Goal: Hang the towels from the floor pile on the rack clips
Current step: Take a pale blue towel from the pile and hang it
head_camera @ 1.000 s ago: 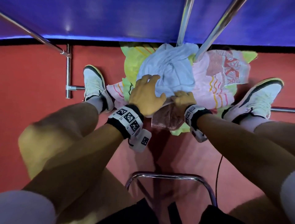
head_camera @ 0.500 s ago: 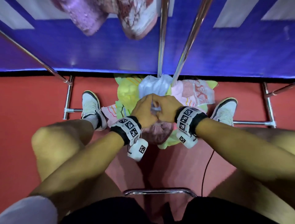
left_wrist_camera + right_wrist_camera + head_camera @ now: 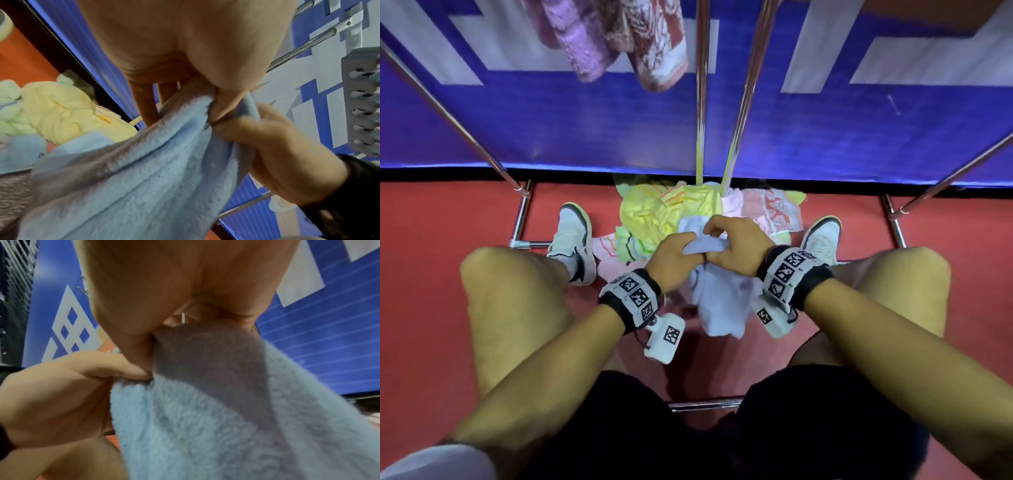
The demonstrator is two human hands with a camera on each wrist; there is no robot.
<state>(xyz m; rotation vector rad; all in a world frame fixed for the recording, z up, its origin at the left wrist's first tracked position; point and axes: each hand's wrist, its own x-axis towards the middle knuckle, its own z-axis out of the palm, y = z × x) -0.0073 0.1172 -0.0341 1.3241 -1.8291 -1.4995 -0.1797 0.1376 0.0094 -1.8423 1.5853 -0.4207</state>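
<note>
Both hands pinch one bunched edge of a fluffy light-blue towel (image 3: 719, 301): the left hand (image 3: 671, 262) and right hand (image 3: 739, 246) touch thumb to thumb, fingers curled tight on the plush fabric, the rest sagging below the grip. Just beyond the grip lies the floor pile (image 3: 654, 212), crumpled yellow, green and pink terry with a red-patterned piece. Above it hang two pink patterned towels (image 3: 619, 37) beside chrome rack poles (image 3: 701, 85). No writing is legible.
</note>
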